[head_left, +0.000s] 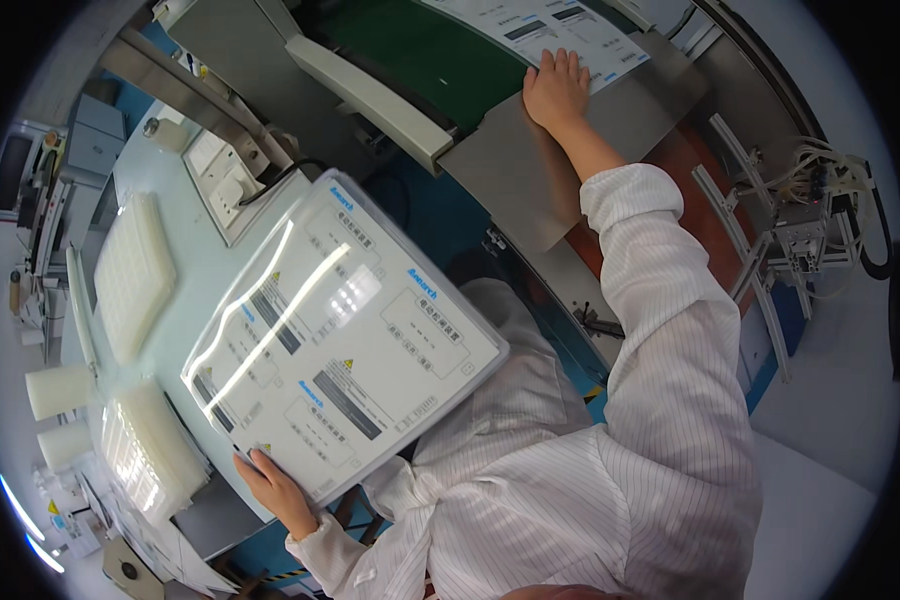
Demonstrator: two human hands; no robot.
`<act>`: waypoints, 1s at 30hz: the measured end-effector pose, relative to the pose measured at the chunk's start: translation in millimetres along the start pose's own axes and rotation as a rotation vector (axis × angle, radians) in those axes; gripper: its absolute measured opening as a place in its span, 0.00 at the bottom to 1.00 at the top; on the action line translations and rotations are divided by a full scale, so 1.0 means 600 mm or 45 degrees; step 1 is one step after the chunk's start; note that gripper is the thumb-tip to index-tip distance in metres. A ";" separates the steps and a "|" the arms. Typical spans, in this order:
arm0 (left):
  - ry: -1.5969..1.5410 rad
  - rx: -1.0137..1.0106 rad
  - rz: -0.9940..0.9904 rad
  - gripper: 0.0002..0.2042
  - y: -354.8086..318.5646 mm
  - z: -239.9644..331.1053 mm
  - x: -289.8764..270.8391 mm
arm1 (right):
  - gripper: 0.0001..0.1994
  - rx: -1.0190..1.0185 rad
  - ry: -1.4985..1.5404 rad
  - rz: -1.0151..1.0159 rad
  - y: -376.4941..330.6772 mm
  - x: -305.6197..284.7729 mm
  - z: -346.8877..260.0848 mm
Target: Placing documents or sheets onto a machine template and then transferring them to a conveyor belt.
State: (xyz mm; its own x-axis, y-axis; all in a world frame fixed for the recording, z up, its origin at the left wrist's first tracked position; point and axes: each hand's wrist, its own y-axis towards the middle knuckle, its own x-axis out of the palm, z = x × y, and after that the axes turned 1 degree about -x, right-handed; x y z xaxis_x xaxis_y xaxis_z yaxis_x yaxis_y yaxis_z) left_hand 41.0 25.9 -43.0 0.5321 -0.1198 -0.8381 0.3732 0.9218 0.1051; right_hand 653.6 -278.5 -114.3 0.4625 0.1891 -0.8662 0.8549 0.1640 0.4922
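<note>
A thick stack of printed label sheets (370, 300) under glossy clear film leans across the left table's edge and my lap. My left hand (278, 495) holds its lower left corner, with part of the fingers hidden beside the edge. To the upper right, my right hand (558, 90) lies flat with fingers stretched out on the near edge of another printed sheet (570, 35). That sheet spans a green conveyor belt (430, 60) and a bare metal plate (530, 170).
On the pale table (235, 285) are a stack of translucent sheets (135, 275), a second such stack (155, 450) and white rolls (58, 392). A switch panel (220, 185) stands near the conveyor's grey side rail (370, 100). Metal frames with tubing (805, 235) are at the right.
</note>
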 end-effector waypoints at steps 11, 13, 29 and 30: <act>-0.002 0.008 0.032 0.29 0.007 0.003 0.003 | 0.27 0.093 -0.041 -0.127 0.017 -0.013 -0.014; -0.004 0.008 0.040 0.29 0.006 0.005 0.000 | 0.26 0.103 -0.079 -0.175 0.017 -0.014 -0.017; -0.091 -0.006 0.015 0.27 0.000 0.025 -0.002 | 0.25 0.049 -0.092 -0.080 0.015 -0.016 -0.006; -0.075 0.019 0.038 0.27 -0.001 0.022 -0.003 | 0.25 0.066 -0.059 -0.124 0.014 -0.019 -0.012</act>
State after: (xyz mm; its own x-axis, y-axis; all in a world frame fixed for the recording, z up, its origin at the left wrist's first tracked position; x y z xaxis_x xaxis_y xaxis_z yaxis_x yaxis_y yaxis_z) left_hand 50.1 20.4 -34.6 0.5868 -0.1143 -0.8017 0.3677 0.9197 0.1379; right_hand 653.9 -272.4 -99.5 0.3863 0.1298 -0.9132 0.9066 0.1291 0.4018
